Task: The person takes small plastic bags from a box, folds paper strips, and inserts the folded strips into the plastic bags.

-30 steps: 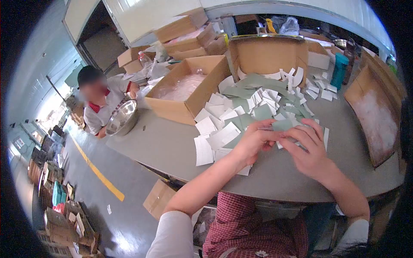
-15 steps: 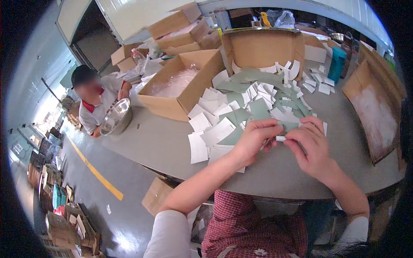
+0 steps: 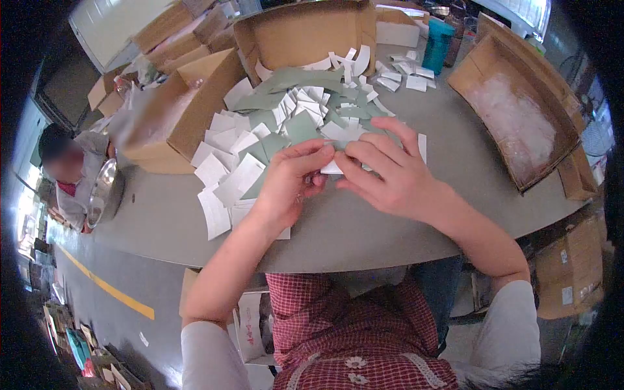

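Both hands meet over the near side of a grey table. My left hand (image 3: 294,177) pinches a small white and green paper piece (image 3: 332,167) between thumb and fingers. From the right, my right hand (image 3: 389,168) closes its fingertips on the same piece; its outer fingers are partly raised. Behind and to the left of the hands lies a spread pile of white paper pieces (image 3: 224,188) and green sheets (image 3: 303,128). Fingers cover part of the held piece.
A cardboard box with clear plastic (image 3: 185,123) stands left, another box (image 3: 513,117) right. An upright cardboard box (image 3: 302,36) backs the pile. A teal cup (image 3: 437,47) stands behind. At far left a person (image 3: 73,166) is beside a metal bowl (image 3: 104,193).
The view has swung to the right, so the table and boxes sit further left in it. Both hands stay together on the small piece, and my right hand has turned more over it.
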`<action>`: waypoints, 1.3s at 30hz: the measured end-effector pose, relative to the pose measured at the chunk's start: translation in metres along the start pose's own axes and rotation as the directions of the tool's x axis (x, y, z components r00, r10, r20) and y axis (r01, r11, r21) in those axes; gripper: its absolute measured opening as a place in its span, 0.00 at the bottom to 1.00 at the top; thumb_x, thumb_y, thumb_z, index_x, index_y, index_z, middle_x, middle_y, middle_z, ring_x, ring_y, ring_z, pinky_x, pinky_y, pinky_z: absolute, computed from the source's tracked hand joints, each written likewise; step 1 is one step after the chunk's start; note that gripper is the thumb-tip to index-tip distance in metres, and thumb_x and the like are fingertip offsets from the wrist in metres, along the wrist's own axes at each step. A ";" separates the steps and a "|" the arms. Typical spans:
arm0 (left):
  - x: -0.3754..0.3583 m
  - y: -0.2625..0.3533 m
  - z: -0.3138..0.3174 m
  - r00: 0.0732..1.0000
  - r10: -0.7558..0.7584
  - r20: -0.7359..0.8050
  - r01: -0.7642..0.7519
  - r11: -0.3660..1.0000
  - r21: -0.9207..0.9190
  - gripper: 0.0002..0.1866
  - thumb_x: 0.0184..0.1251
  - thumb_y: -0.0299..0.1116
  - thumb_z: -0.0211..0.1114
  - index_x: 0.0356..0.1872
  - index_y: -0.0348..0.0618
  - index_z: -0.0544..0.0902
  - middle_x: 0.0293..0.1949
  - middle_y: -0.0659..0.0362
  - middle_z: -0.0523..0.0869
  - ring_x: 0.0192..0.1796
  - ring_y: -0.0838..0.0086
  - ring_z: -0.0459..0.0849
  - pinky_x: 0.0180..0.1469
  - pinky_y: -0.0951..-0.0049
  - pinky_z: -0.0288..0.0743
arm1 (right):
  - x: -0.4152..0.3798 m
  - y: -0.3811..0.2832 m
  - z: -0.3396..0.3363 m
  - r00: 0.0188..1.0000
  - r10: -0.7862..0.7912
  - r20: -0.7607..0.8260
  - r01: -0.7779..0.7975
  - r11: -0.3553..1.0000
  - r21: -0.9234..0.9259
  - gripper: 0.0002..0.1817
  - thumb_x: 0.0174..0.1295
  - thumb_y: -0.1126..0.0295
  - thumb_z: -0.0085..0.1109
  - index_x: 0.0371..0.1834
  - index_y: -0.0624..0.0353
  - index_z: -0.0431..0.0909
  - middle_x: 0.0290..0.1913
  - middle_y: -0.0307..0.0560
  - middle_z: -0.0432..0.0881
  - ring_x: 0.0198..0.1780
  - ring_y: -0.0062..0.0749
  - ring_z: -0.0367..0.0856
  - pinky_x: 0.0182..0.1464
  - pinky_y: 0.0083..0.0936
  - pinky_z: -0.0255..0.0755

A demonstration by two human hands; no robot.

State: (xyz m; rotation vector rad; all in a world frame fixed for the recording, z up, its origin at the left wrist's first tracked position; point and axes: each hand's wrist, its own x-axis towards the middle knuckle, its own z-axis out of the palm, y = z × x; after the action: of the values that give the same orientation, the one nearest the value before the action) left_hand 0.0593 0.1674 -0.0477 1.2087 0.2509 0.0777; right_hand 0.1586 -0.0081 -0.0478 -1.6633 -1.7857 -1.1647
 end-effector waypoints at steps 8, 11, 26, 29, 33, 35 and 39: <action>-0.002 -0.008 0.003 0.995 0.098 0.006 -0.098 0.992 0.077 0.12 0.72 0.42 0.63 0.45 0.45 0.84 0.29 0.69 0.81 0.25 0.86 0.73 0.26 0.83 0.61 | 0.000 0.007 -0.006 0.985 0.172 0.018 -0.172 0.976 0.136 0.10 0.47 0.70 0.70 0.33 0.55 0.82 0.32 0.38 0.79 0.41 0.33 0.78 0.66 0.46 0.65; -0.003 -0.011 0.008 0.989 0.128 0.070 -0.139 0.970 0.201 0.15 0.72 0.45 0.64 0.44 0.43 0.86 0.28 0.67 0.83 0.25 0.85 0.75 0.26 0.83 0.62 | 0.003 0.010 -0.008 0.973 0.225 0.047 -0.230 0.950 0.211 0.08 0.47 0.70 0.70 0.31 0.55 0.82 0.29 0.41 0.78 0.39 0.35 0.78 0.65 0.46 0.65; 0.008 -0.023 0.003 0.947 0.314 0.075 -0.320 0.890 0.325 0.15 0.76 0.42 0.62 0.42 0.40 0.87 0.31 0.62 0.88 0.25 0.87 0.75 0.25 0.83 0.68 | -0.003 -0.006 -0.006 0.781 0.483 0.396 -0.615 0.705 0.353 0.10 0.67 0.73 0.61 0.49 0.65 0.80 0.40 0.56 0.81 0.39 0.50 0.84 0.39 0.35 0.76; 0.011 -0.021 0.001 0.938 0.342 0.061 -0.337 0.855 0.395 0.14 0.74 0.42 0.64 0.43 0.40 0.86 0.32 0.62 0.88 0.26 0.85 0.77 0.26 0.82 0.70 | -0.001 -0.010 -0.007 0.837 0.439 0.327 -0.524 0.815 0.246 0.11 0.66 0.73 0.61 0.50 0.64 0.80 0.39 0.55 0.81 0.37 0.52 0.83 0.39 0.37 0.77; 0.007 -0.013 0.002 0.946 0.323 -0.001 -0.290 0.851 0.439 0.15 0.72 0.42 0.67 0.49 0.41 0.84 0.34 0.61 0.89 0.30 0.83 0.82 0.29 0.81 0.74 | -0.001 0.001 -0.013 0.816 0.464 0.344 -0.566 0.762 0.315 0.13 0.66 0.72 0.62 0.51 0.65 0.81 0.42 0.53 0.84 0.41 0.44 0.86 0.42 0.33 0.79; 0.013 -0.014 -0.005 0.947 0.321 -0.007 -0.300 0.891 0.340 0.17 0.70 0.41 0.69 0.51 0.40 0.82 0.37 0.59 0.90 0.35 0.81 0.84 0.35 0.78 0.77 | 0.004 0.009 -0.023 0.714 0.556 0.426 -0.699 0.608 0.378 0.13 0.66 0.72 0.63 0.51 0.65 0.81 0.45 0.49 0.86 0.44 0.36 0.87 0.44 0.30 0.80; 0.007 -0.004 -0.003 0.910 0.414 -0.010 -0.405 0.894 0.191 0.16 0.68 0.37 0.70 0.50 0.39 0.82 0.41 0.57 0.90 0.42 0.77 0.86 0.47 0.76 0.77 | -0.004 0.026 -0.020 0.554 0.404 0.728 -0.790 -0.021 0.613 0.13 0.67 0.70 0.64 0.51 0.65 0.82 0.52 0.43 0.86 0.49 0.24 0.83 0.53 0.26 0.77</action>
State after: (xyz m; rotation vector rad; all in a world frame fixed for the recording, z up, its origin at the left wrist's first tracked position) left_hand 0.0653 0.1702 -0.0537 1.4333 0.0419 0.4632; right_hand 0.1793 -0.0281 -0.0324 -1.5111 -1.0541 0.6510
